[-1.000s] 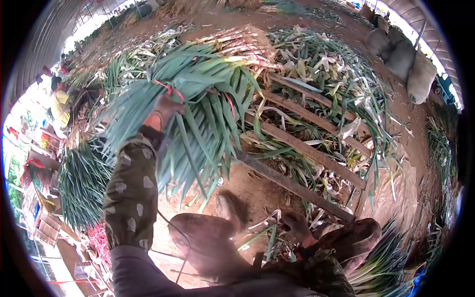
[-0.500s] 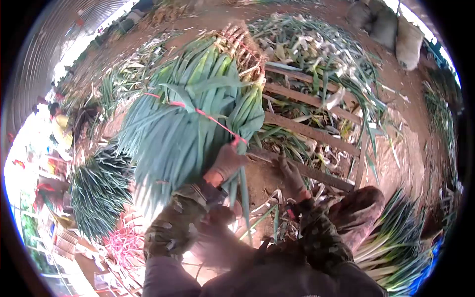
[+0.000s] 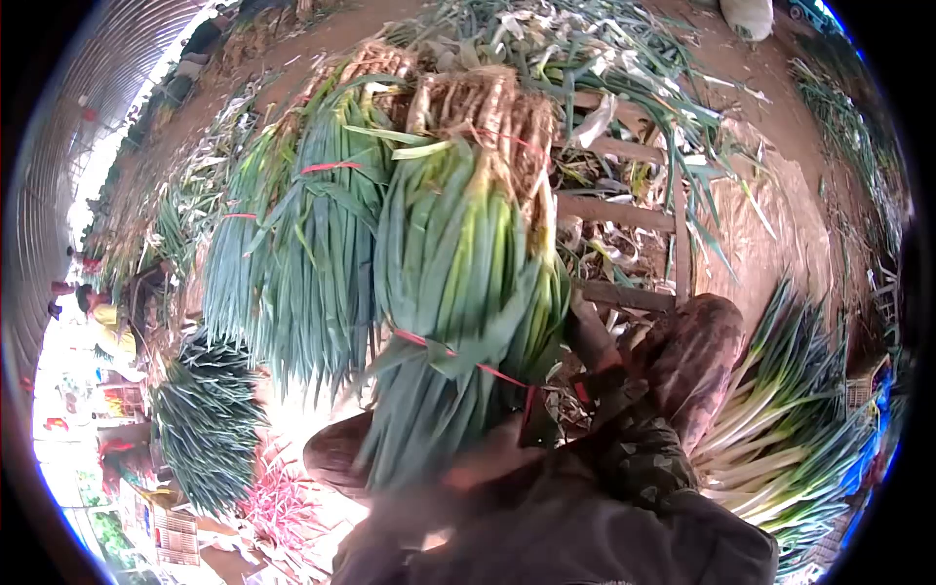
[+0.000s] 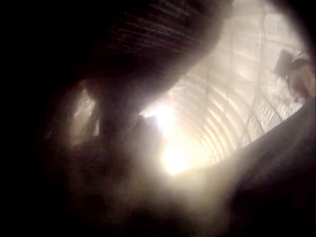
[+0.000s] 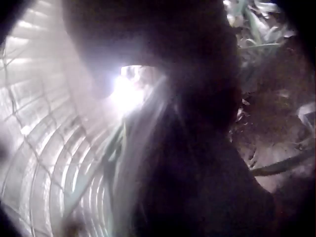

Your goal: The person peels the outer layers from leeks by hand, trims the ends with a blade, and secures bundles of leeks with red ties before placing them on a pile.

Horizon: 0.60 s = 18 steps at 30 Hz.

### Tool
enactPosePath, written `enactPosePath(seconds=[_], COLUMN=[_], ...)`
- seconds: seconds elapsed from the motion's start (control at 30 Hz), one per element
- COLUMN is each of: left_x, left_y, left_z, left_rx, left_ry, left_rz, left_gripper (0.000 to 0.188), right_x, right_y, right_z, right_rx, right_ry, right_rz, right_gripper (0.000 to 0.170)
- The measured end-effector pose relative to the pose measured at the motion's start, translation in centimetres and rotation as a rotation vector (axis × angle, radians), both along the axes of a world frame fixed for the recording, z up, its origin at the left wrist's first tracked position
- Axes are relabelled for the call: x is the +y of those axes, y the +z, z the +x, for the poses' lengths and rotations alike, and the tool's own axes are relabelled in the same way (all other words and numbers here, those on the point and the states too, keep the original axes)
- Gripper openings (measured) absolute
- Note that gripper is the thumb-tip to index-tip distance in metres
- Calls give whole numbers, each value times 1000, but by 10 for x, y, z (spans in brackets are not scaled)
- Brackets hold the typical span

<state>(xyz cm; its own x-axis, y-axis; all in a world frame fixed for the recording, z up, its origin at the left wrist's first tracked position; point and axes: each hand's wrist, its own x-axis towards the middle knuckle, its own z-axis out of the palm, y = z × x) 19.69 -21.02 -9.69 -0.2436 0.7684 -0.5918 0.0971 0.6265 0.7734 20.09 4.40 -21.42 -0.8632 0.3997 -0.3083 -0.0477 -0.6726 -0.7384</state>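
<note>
A big bundle of green leafy stalks (image 3: 453,263) fills the middle of the head view, its pale roots at the top and its leaves hanging toward the person. A red tie (image 3: 487,370) crosses the lower leaves. My left hand (image 3: 483,463), badly blurred, is beside the leaf ends below that tie; its finger pose cannot be made out. Against the bundle's right edge is my right hand (image 3: 592,336), with its fingertips hidden by leaves. In the right wrist view the hand (image 5: 197,118) is a dark shape beside thin leaves (image 5: 116,148). The left wrist view is mostly dark.
More tied bundles (image 3: 327,234) lie to the left. A wooden slatted frame (image 3: 624,210) is at the right, with loose leaves (image 3: 585,44) beyond. Pink-red ties (image 3: 278,497) lie lower left, and pale stalks (image 3: 760,439) lower right. Another person (image 3: 112,327) is far left.
The view has turned rightward. A bundle with its red tie now lies closer to the person, apart from those at left. My left hand has moved down toward the body; my right hand now meets the bundle.
</note>
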Motion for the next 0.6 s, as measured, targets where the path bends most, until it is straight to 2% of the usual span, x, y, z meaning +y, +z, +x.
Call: enactPosePath(seconds=[0.03,0.07,0.1,0.13,0.17,0.2,0.23,0.27,0.33,0.4,0.47,0.6], left_x=[-9,-18,-19,-20,-26,-23,-17,-11,-3,-8,5,19], left_y=[30,53,85,112,127,126,134,131,86,8,-36,-57], left_z=[-12,-26,-48,-73,-96,-115,-141,-173,-230,-295,-302,-303], left_rx=[78,164,67,-32,57,-2,192,428,1113,990,867,763], left_ry=[-81,-159,-118,-77,60,355,455,510,492,453,486,583], left_rz=[48,95,61,29,136,358,319,270,210,-111,-114,-182], left_gripper=[62,58,51,45,31,32,31,43,65,87,91,91], right_x=[0,-2,-4,-12,-18,-21,-21,-20,-21,-22,-22,-32], right_y=[-12,-8,-4,21,36,33,24,13,22,25,22,11], right_z=[-2,-7,-11,-16,-18,-21,-20,-19,-15,-15,-13,-21], right_rx=[-32,-74,-115,-178,-244,-217,-199,-182,-180,-219,-189,-31], right_ry=[31,30,30,-1,-33,-60,-45,-30,-12,31,47,26], right_rz=[217,232,246,57,-131,-85,-71,-56,-110,-223,-301,-430], right_gripper=[52,49,46,44,42,41,40,39,37,39,41,43])
